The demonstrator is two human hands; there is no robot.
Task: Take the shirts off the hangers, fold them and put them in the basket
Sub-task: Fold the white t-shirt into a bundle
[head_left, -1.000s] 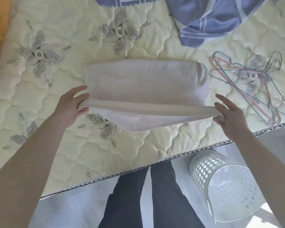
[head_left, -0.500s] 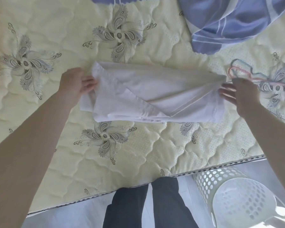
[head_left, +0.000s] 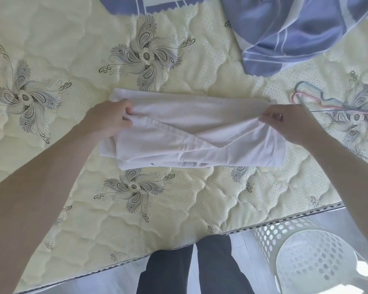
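Since 0.5 s ago both hands have closed in from beside the shirt [head_left: 200, 143] onto its 2 ends, and the near flap now lies folded across the top. The shirt lies flat on the bed [head_left: 179, 209] as a white band of several layers. It is well apart from the basket [head_left: 270, 240], which stands on the floor at the lower right.

We judge the shirt light, soft and limp. It will sag wherever it is unsupported, and its layers can slide apart. So we would hold it at the 2 short ends, through all layers at once, or from beneath with flat palms.

The left hand [head_left: 107, 120] has its fingers curled into the cloth at the left end, gripping a bunched fold. The right hand [head_left: 293, 122] pinches the top layer at the right end between thumb and fingers. Neither hand is spread. The bare hangers [head_left: 312, 100] lie just beyond the right hand.
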